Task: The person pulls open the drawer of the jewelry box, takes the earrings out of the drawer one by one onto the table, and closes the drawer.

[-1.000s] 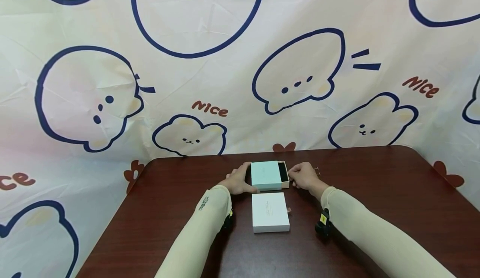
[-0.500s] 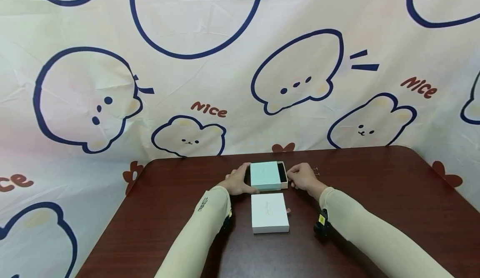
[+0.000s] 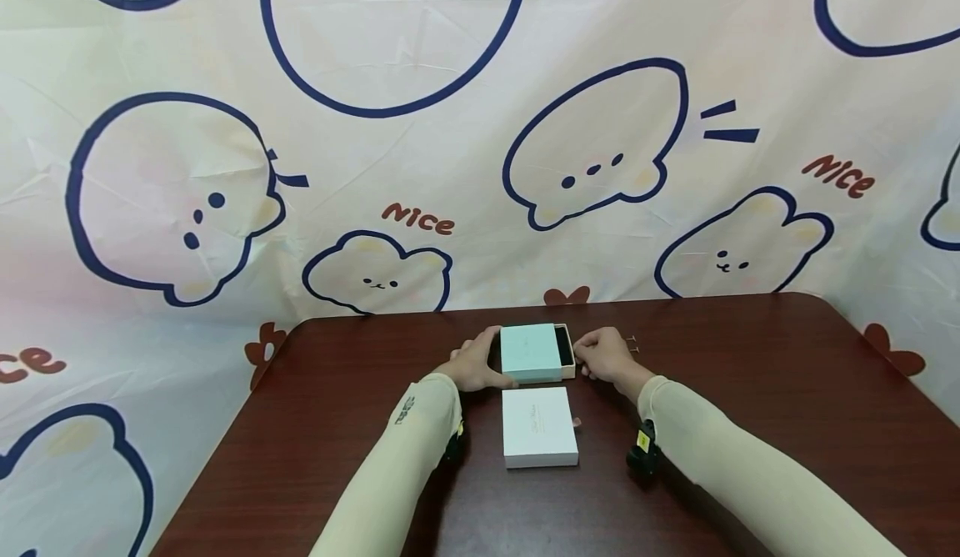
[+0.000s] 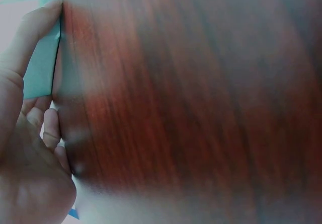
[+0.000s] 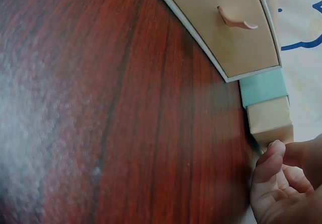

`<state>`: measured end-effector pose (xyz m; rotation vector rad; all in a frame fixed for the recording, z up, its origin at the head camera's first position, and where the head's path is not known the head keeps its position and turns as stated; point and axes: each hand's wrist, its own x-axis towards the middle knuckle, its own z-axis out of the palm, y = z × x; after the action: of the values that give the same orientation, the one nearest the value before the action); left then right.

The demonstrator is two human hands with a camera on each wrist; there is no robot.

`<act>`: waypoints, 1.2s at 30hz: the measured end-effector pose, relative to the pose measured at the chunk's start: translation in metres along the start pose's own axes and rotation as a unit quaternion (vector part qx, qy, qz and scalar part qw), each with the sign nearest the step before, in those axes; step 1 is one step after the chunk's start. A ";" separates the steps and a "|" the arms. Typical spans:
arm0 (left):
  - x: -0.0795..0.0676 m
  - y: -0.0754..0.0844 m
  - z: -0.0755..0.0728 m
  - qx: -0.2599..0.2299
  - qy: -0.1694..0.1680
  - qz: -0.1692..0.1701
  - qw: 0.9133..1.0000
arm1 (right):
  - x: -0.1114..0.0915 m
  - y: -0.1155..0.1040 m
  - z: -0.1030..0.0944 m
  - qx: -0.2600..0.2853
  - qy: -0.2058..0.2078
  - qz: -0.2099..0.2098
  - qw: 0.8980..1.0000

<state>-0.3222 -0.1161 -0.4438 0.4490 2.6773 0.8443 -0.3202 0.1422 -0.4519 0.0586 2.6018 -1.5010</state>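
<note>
At the table's far side lies a mint-green sleeve box [image 3: 530, 353] whose beige drawer [image 3: 568, 370] sticks out a little to the right, showing a dark inside. My left hand [image 3: 474, 367] grips the sleeve from the left, thumb along the near side and fingers behind. In the left wrist view the thumb [image 4: 35, 27] lies on the mint side. My right hand [image 3: 609, 355] pinches with thumb and forefinger at the middle of the drawer's front; the fingertips [image 5: 275, 147] hide what is between them. Just nearer lies a white box [image 3: 540, 425] with a beige front and ribbon tab [image 5: 236, 22].
Small thin gold-coloured pieces [image 3: 633, 343] lie on the table just right of my right hand. The dark red-brown wooden table [image 3: 360, 407] ends at a cartoon-printed cloth backdrop [image 3: 480, 165] close behind the mint box.
</note>
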 end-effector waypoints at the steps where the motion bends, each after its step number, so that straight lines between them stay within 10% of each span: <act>1: 0.000 0.000 0.000 0.000 0.000 0.000 1.000 | 0.000 0.000 0.000 0.001 0.001 -0.001 1.000; 36: 0.001 0.000 0.001 0.000 0.004 -0.001 1.000 | -0.002 -0.004 0.005 0.005 -0.002 0.000 1.000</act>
<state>-0.3228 -0.1155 -0.4449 0.4440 2.6854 0.8466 -0.3181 0.1360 -0.4512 0.0551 2.5914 -1.5132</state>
